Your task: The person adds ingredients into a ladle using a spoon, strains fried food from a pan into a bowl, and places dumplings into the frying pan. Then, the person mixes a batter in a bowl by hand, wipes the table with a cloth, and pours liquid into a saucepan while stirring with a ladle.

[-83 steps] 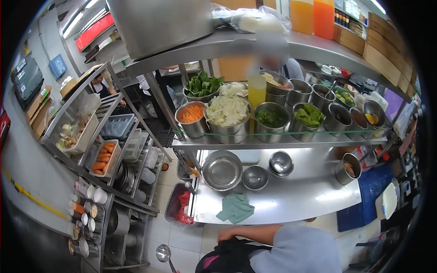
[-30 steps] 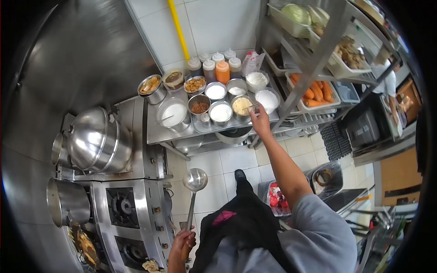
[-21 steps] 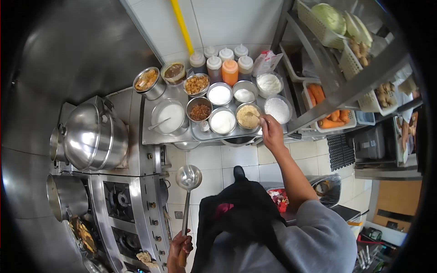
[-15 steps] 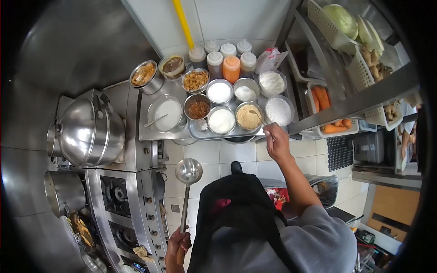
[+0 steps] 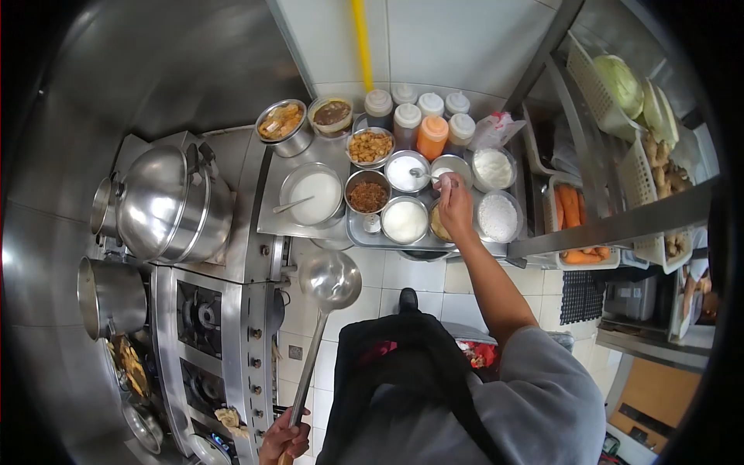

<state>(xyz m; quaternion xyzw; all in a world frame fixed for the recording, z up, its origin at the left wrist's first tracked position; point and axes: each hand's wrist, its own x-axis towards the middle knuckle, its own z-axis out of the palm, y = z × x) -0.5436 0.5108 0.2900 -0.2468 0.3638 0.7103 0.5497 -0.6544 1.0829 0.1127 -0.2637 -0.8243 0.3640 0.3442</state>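
Observation:
My left hand [image 5: 285,440], low in the head view, is wrapped round the handle of a long metal ladle [image 5: 331,279]. The ladle's bowl hangs over the floor, between the stove and the counter, and looks bare. Over the counter, my right hand [image 5: 456,203] pinches a small spoon [image 5: 419,173]. The spoon's tip is at a bowl of white powder [image 5: 404,164]; whether it touches the powder I cannot tell. Under my right hand, a bowl of tan powder [image 5: 439,225] is mostly hidden. Another bowl of white powder [image 5: 406,222] stands just left of it.
Squeeze bottles [image 5: 432,138] line the back of the counter. A tub of white contents with a spoon [image 5: 311,195] sits left of a bowl of brown bits [image 5: 367,194]. The stove [image 5: 252,341] and a large domed steel pot [image 5: 167,205] are at left. Shelving with carrots [image 5: 572,208] stands at right.
My right hand has carried the spoon from the tan powder to the white powder farther back. The ladle's bowl has come up and appears larger. The view has turned slightly left.

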